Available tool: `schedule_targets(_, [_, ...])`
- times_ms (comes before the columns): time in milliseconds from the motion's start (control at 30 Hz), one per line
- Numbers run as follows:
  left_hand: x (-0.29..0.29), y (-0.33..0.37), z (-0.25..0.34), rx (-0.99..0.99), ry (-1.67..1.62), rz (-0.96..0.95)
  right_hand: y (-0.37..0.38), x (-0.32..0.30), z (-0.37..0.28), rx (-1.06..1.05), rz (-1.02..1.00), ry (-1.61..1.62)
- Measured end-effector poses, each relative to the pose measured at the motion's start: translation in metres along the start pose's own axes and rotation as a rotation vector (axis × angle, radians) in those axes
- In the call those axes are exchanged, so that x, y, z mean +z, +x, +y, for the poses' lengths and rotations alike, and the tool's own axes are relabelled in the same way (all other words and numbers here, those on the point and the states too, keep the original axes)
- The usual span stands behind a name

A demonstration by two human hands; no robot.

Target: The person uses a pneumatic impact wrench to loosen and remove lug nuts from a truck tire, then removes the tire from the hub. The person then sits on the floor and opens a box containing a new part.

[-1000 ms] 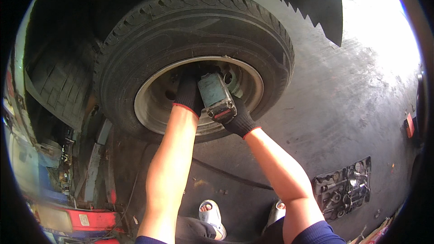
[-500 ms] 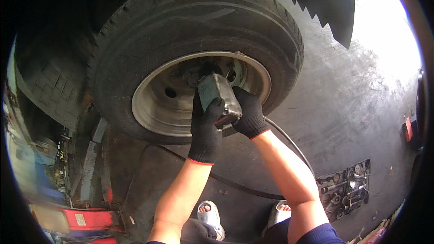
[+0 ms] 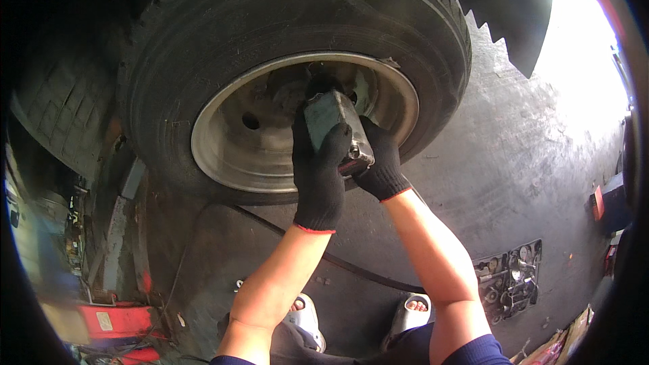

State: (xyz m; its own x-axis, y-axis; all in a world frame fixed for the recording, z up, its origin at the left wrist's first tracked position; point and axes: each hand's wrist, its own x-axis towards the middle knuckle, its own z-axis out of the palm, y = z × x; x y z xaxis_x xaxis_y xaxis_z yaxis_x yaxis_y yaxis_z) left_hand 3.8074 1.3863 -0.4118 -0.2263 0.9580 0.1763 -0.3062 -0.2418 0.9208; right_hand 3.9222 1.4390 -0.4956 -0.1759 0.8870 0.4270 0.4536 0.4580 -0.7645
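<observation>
A boxy, worn metal impact wrench (image 3: 332,116) is held between my two black-gloved hands, its dark nose reaching into the hub area of a steel wheel rim (image 3: 226,155). My left hand (image 3: 319,179) wraps its left side, thumb lying along the housing. On the other side, my right hand (image 3: 382,161) is closed around the rear of the tool; its fingers are partly hidden. Around the rim is a large black tyre (image 3: 270,23). Whether the nose sits on a wheel nut cannot be made out.
A dark hose (image 3: 378,280) runs across the floor beneath my forearms. To the right lies a tray of sockets and tools (image 3: 510,280). Red equipment (image 3: 115,321) stands at lower left, beside a metal beam (image 3: 118,236). A dark jagged-edged panel (image 3: 510,10) hangs at upper right.
The view has shifted, so the wheel sits higher and larger. My hands and the wrench appear slightly farther right, with both hands still gripping it. A small shiny piece now shows beside my left forearm.
</observation>
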Motion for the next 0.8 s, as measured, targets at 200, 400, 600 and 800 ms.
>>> schedule_targets(200, [-0.001, 0.003, -0.002, 0.057, 0.034, -0.008, 0.002, -0.005, -0.006, -0.09, 0.082, 0.02])
schedule_targets(400, [0.002, 0.003, -0.002, 0.096, -0.03, -0.006, 0.002, -0.005, -0.005, -0.2, 0.124, -0.083])
schedule_targets(600, [0.005, 0.003, -0.002, 0.12, 0.032, 0.007, 0.002, -0.006, -0.005, -0.025, 0.031, -0.096])
schedule_targets(800, [0.004, 0.005, -0.001, 0.117, 0.073, 0.031, 0.004, -0.012, -0.009, -0.054, 0.007, -0.128])
